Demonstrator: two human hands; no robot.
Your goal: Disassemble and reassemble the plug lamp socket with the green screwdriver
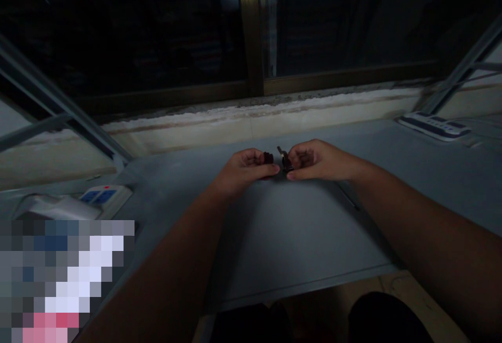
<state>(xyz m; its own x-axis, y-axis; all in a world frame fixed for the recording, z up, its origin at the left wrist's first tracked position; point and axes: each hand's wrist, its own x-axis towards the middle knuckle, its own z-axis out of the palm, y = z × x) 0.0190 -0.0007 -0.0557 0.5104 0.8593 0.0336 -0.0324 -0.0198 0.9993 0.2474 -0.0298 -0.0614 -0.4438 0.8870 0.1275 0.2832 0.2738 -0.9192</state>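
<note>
Room: dim; dark window (157, 34) behind, brownish frame (251, 24) down the middle, rough pale ledge (219, 126) below.
Desk: grey-blue desk (306, 228), angled metal posts (66, 107) at both sides.
Left hand: left hand (245, 168), grip clamped on a dark reddish piece (268, 158), thumb along the near side, fingers curled behind.
Right hand: right hand (314, 160), grip clamped on a dark piece with a metal tab (285, 161); tab sticks up past the fingertips.
Why held so: probably pinched at the outer ends so the inner ends face each other, in sight; both hands low over the desk, likely for steadiness.
Piece vs grip: reddish one between left thumb and fingers, partly covered; tabbed one at right fingertips, more exposed. Small gap between the two, not touching. Exact shapes too dark to tell.
Thin rod: thin rod (348, 195) on the desk, just nearer than the right wrist, not held; perhaps left there to be within reach.
Edges: power strip (433, 126) far right; white-and-blue strip (110, 196) at left, probably kept aside for working room. Lower left pixelated, contents unreadable.
</note>
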